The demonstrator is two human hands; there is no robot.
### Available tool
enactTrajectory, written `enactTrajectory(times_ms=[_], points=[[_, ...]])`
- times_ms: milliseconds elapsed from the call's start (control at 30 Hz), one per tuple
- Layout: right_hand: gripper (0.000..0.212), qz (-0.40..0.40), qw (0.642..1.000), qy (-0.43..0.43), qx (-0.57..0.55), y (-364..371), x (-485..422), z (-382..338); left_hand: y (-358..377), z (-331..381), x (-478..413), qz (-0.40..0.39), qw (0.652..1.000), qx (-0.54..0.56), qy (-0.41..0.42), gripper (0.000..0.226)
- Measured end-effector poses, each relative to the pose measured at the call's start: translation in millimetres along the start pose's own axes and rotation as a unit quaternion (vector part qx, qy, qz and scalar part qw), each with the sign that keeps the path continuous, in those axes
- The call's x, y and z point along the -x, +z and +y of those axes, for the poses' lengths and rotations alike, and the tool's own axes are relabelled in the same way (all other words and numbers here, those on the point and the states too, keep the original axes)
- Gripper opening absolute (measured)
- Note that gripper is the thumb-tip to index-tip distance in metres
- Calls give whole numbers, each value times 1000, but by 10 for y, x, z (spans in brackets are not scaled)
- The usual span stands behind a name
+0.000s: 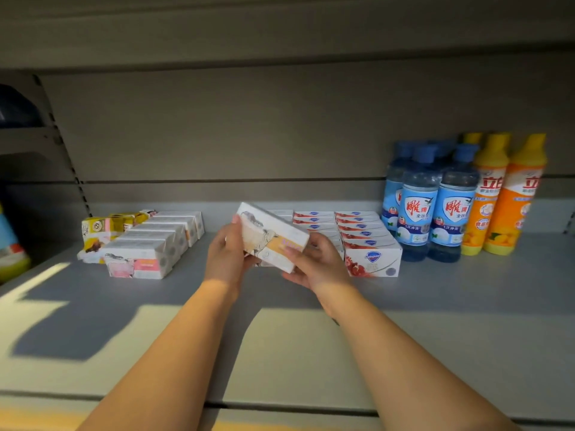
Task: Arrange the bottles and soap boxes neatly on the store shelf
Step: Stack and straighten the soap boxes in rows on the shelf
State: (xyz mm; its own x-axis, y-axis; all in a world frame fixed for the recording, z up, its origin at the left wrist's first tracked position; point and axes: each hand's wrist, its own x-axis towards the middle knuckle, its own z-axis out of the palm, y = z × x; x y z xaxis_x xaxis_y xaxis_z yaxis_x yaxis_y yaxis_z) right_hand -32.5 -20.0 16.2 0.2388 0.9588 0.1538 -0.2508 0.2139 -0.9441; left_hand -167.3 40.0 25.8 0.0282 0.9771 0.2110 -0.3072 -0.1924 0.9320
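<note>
A white soap box (pixel 273 234) with an orange and pink band is held tilted above the grey shelf (pixel 311 337), between both hands. My left hand (pixel 227 256) grips its left end and my right hand (pixel 314 259) grips its right end from below. Left of it a row of similar white soap boxes (pixel 155 244) runs back towards the wall, with yellow soap boxes (pixel 105 231) lying askew beside it. To the right stand rows of white and red soap boxes (pixel 367 241), then blue bottles (pixel 435 200) and orange-yellow bottles (pixel 504 194), all upright.
The shelf's back panel (pixel 249 135) rises behind the goods, and another shelf board (pixel 280 32) hangs overhead. A slotted upright (pixel 67 150) bounds the left side, with a blue and yellow item (pixel 9 241) beyond it. The front of the shelf is bare and partly sunlit.
</note>
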Motion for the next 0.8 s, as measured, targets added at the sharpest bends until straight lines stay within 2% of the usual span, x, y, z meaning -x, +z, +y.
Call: enactTrajectory(times_ms=[67, 100, 167, 233, 333, 433, 533, 567, 667, 733, 800], points=[[40, -5, 986, -142, 81, -9, 25, 21, 18, 56, -4, -14, 999, 38, -22, 47], [44, -3, 964, -222, 147, -25, 38, 29, 18, 87, -4, -25, 996, 75, -48, 47], [42, 9, 880, -389, 272, -47, 58, 23, -9, 138, 14, -59, 985, 125, -100, 44], [35, 29, 795, -502, 338, -37, 69, 16, -46, 172, 66, -107, 972, 159, -136, 45], [22, 60, 736, -567, 365, 11, 80, -8, -98, 190, 117, -150, 949, 243, -134, 41], [24, 51, 727, -582, 361, 28, 99, 0, -127, 208, 143, -178, 944, 251, -120, 33], [25, 29, 752, -548, 366, 2, 79, 27, -127, 238, 133, -169, 955, 222, -100, 35], [27, 35, 781, -513, 354, -8, 80, 40, -118, 250, 127, -165, 960, 207, -95, 38], [29, 66, 908, -329, 253, -47, 107, 32, -87, 225, 136, -186, 973, 103, -95, 47], [19, 86, 958, -221, 158, -58, 104, -1, -59, 202, 171, -205, 976, 24, -75, 52], [13, 108, 989, -96, 19, -46, 91, -74, -30, 161, 200, -212, 977, 11, -13, 63]])
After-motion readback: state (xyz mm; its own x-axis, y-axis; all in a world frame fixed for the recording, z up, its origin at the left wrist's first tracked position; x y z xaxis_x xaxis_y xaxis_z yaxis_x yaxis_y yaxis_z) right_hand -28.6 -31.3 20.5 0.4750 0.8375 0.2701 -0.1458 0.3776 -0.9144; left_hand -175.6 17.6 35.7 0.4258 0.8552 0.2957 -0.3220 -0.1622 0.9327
